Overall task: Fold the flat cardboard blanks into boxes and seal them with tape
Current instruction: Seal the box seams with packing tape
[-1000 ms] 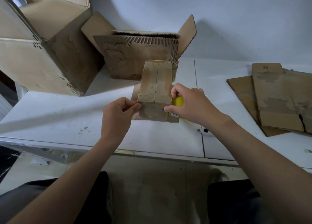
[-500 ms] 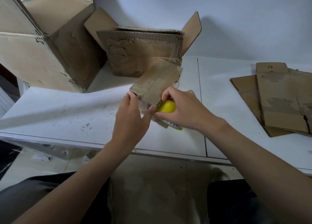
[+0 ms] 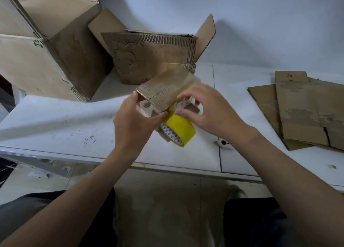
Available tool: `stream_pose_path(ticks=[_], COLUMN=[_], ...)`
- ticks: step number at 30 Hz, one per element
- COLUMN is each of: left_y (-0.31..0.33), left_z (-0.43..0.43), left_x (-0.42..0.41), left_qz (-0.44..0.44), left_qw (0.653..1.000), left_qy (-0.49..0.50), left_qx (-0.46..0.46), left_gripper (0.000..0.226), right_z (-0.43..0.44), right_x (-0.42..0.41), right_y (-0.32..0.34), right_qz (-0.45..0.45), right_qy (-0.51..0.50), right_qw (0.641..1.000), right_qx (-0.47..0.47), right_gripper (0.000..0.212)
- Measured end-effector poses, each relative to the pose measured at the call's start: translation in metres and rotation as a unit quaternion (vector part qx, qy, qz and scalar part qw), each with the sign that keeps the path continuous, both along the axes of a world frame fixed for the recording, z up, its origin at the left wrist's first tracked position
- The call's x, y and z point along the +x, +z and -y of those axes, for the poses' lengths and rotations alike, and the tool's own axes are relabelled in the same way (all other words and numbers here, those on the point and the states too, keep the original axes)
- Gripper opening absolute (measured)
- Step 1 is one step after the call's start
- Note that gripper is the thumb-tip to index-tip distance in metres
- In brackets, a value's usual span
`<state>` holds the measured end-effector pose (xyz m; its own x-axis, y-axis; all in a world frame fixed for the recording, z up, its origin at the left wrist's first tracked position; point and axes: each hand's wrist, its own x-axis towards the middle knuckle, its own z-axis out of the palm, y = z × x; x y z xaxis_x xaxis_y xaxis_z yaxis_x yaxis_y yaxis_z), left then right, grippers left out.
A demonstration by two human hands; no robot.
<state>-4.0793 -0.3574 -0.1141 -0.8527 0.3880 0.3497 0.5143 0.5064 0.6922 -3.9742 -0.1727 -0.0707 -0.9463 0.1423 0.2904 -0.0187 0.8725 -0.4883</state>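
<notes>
Here, from the head view, the left hand (image 3: 134, 124) clamps the near end of the small box (image 3: 163, 90), thumb and fingers closed on it. Just right of that grip the blurred right hand (image 3: 212, 114) curves over the yellow tape roll (image 3: 181, 128); whether it holds it is unclear. Behind stands an open box (image 3: 152, 60); flat blanks (image 3: 307, 112) lie well right on the table (image 3: 55, 120).

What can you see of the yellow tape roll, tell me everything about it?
The yellow tape roll is a wide ring with a glossy yellow outer band and a grey-and-white triangle print on its side face. It sits tilted, just under the small cardboard box, over the white table. A fingertip of the right hand lies at its upper edge; the thumb of the left hand is close beside it. Blur hides whether it is gripped or rests on the table.
</notes>
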Motion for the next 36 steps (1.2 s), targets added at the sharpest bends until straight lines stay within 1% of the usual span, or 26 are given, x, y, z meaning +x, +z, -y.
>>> stream_pose_path(ticks=[1,2,3,5,6,7,9,11,14,16,17,19,20,21,22,24,25,27,29,31,34,36], left_y=[0.004,0.007,0.012,0.022,0.027,0.033,0.040,0.045,0.055,0.060,0.062,0.067,0.069,0.073,0.076,0.079,0.078,0.075,0.069,0.063,0.054,0.051], left_z=[0.003,0.005,0.007,0.009,0.011,0.013,0.017,0.021,0.024,0.024,0.024,0.026,0.027,0.029,0.030,0.031,0.030,0.029,0.026,0.023,0.016,0.012], left_x=[-0.001,-0.002,-0.001,0.005,0.008,0.011,0.011,0.006,0.001,0.002,0.003,0.005,0.006,0.008,0.011,0.017,0.020,0.022,0.023,0.024,0.031,0.034], left_qz=[-0.015,-0.029,-0.043,-0.083,-0.109,-0.136,-0.185,-0.208,-0.179,-0.141,-0.125,-0.120,-0.123,-0.121,-0.115,-0.118,-0.132,-0.171,-0.179,-0.155,-0.169,-0.164], left_qw=[1.000,0.999,0.998,0.994,0.989,0.984,0.969,0.956,0.948,0.956,0.964,0.973,0.974,0.976,0.978,0.983,0.982,0.974,0.972,0.977,0.977,0.979], left_qy=[-0.009,-0.020,-0.034,-0.073,-0.094,-0.117,-0.159,-0.205,-0.260,-0.253,-0.236,-0.196,-0.183,-0.175,-0.168,-0.138,-0.117,-0.098,-0.111,-0.118,-0.105,-0.098], left_qx=[0.003,0.005,0.008,0.010,0.004,-0.007,-0.029,-0.039,-0.047,-0.036,-0.017,0.034,0.051,0.052,0.035,-0.032,-0.067,-0.111,-0.107,-0.086,-0.080,-0.075], left_gripper=[0.077,0.082,0.087,0.094,0.096,0.097,0.098,0.096,0.093,0.084,0.074,0.055,0.050,0.051,0.057,0.071,0.073,0.066,0.051,0.038,0.031,0.032], right_z=[-0.003,-0.004,-0.005,-0.003,-0.002,0.000,0.002,0.006,0.010,0.009,0.009,0.010,0.012,0.015,0.018,0.021,0.022,0.023,0.024,0.027,0.033,0.037], right_x=[0.000,0.001,0.002,0.003,0.004,0.004,0.006,0.009,0.008,0.007,0.006,0.005,0.004,0.003,0.001,-0.003,-0.005,-0.007,-0.010,-0.015,-0.024,-0.030], right_y=[0.005,0.010,0.014,0.024,0.029,0.033,0.039,0.042,0.042,0.041,0.040,0.041,0.041,0.040,0.039,0.035,0.031,0.021,0.006,-0.009,-0.026,-0.033], right_qz=[-0.034,-0.048,-0.045,-0.008,0.007,0.016,0.024,0.025,0.013,-0.031,-0.064,-0.136,-0.164,-0.182,-0.189,-0.179,-0.166,-0.138,-0.114,-0.107,-0.139,-0.155], right_qy=[0.001,0.005,0.013,0.033,0.044,0.054,0.075,0.090,0.102,0.084,0.061,-0.006,-0.041,-0.074,-0.101,-0.135,-0.141,-0.137,-0.125,-0.121,-0.136,-0.152], right_qw=[0.999,0.999,0.999,0.998,0.998,0.997,0.995,0.991,0.990,0.990,0.991,0.989,0.985,0.980,0.975,0.967,0.966,0.970,0.976,0.977,0.970,0.964], right_qx=[0.002,0.011,0.025,0.049,0.053,0.054,0.069,0.093,0.097,0.106,0.102,0.056,0.020,-0.021,-0.061,-0.124,-0.141,-0.147,-0.140,-0.137,-0.143,-0.156], right_gripper=[0.049,0.056,0.069,0.097,0.107,0.114,0.120,0.116,0.102,0.089,0.084,0.074,0.070,0.067,0.063,0.057,0.055,0.052,0.051,0.050,0.052,0.052])
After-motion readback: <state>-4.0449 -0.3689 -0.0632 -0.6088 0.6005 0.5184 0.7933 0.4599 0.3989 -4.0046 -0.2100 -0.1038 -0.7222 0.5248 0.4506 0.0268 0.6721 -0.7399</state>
